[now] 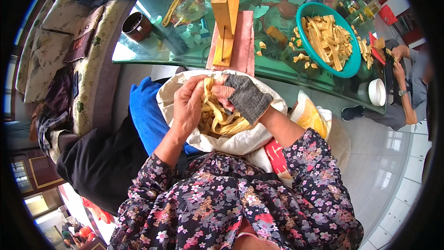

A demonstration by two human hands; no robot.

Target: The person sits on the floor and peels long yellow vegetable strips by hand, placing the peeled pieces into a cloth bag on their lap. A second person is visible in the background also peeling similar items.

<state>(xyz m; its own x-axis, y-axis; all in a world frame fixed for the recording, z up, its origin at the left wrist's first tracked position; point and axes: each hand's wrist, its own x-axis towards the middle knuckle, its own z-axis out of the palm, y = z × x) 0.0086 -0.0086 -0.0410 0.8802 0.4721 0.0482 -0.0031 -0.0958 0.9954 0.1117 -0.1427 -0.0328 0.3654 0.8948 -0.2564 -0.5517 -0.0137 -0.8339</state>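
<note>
Both my hands meet over a white cloth bag [170, 83] that lies open on my lap. Pinched in the fingers of my left hand [189, 99] is a pale yellow plant strip [209, 92]. My right hand [242, 94], wearing a grey knitted fingerless glove, grips the same strip from the other side. Some fingertips are hidden behind the strip and the glove. Below, inside the bag, lie more long yellow strips [229, 125] in a loose tangle.
On the glass table [156, 61], a wooden stand [223, 36] with a thin upright metal piece sits on a pink towel [248, 42]. To the right are a teal basin [301, 35] of plant pieces and a white bowl [377, 92]. A cup [137, 26] stands left. Another person [406, 87] works at right.
</note>
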